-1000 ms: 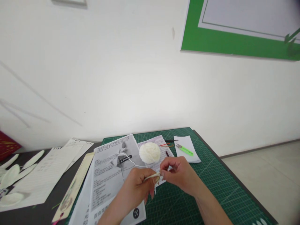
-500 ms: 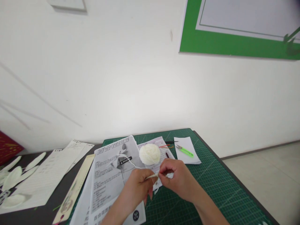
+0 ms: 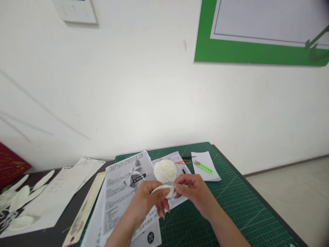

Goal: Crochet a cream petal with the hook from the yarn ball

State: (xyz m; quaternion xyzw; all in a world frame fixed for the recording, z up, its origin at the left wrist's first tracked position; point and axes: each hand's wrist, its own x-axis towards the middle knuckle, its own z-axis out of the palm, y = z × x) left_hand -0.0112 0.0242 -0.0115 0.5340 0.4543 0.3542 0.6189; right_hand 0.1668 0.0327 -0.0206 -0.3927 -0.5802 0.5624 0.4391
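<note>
A small flat cream-white knitted piece [image 3: 162, 189] is pinched between the thumb and fingers of my left hand [image 3: 151, 199]. At its right end, the thumb and index finger of my right hand [image 3: 191, 192] are pressed together on it; any tool between them is too small to make out. Just behind my hands sits a ball of white yarn [image 3: 165, 170], resting on printed sheets. A strand of white yarn [image 3: 138, 174] curves over the large printed page [image 3: 123, 195] to the left.
Green-handled snips [image 3: 204, 167] rest on white paper [image 3: 215, 176] at the right of the green cutting mat [image 3: 226, 192]. Several white petal-shaped pieces [image 3: 20, 199] and handwritten sheets [image 3: 59, 192] lie at the left, beside a long cream strip [image 3: 86, 207]. A wall rises behind.
The knitted piece has turned, showing its broad face instead of its edge. My left hand's lower fingers have shifted beneath it. The view has tilted slightly.
</note>
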